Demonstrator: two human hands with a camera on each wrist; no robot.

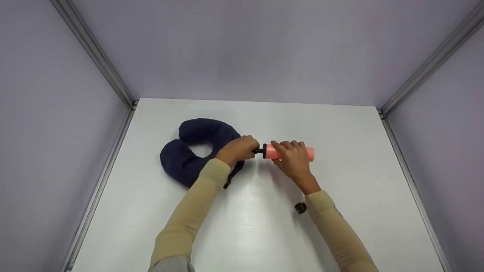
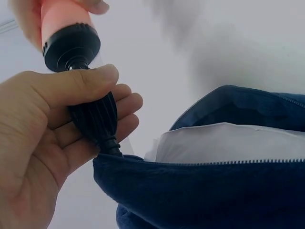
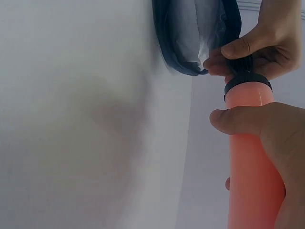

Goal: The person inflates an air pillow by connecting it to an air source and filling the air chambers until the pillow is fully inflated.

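over white table, left hand pinches nozzle, right hand grips pump.

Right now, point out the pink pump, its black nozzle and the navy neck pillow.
pink pump (image 1: 308,153), head view, bare far end of the tube.
black nozzle (image 2: 95,117), left wrist view, ribbed middle part.
navy neck pillow (image 1: 177,160), head view, near-left lobe of the cover.

The head view looks down from above on the whole white counter. Both wrist views sit close in, sharing the pink cylindrical plastic pump and the navy fabric neck pillow.
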